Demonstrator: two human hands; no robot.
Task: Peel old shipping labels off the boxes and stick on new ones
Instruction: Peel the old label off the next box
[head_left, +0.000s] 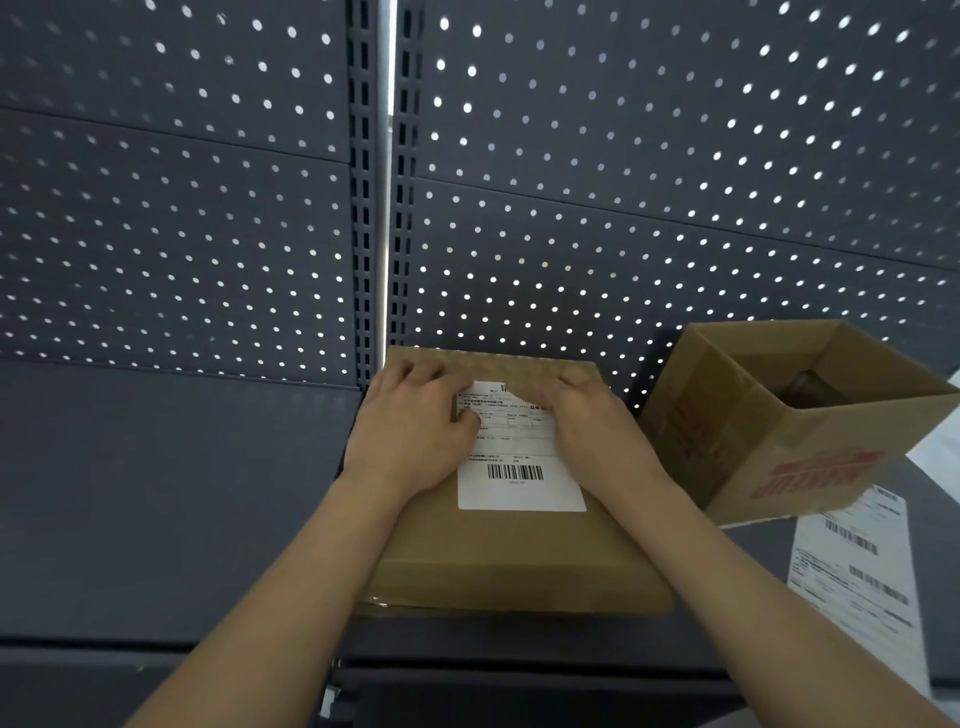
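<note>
"How far along?"

"The flat brown cardboard box (519, 561) at 6 o'clock wears a white barcode label (519, 470). The left hand (415, 431) presses on it, fingers spread. The right hand (597, 431) hides its fingertips, so I cannot tell."

"What's left?"

"Likely the open brown carton (779, 415) at 3 o'clock."

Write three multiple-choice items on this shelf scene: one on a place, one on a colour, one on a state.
1. Where does the open box stand relative to the closed box?
A. Left of it
B. Right of it
C. On top of it

2. What colour is the print on the open box?
A. Red
B. Blue
C. Green

3. What is the state of the closed box's top?
A. Bare cardboard
B. Flaps standing up
C. Bearing a white label

Answers:
1 B: it sits at the right of the view.
2 A: red characters mark its side.
3 C: the label lies between the left hand and right hand.
</note>
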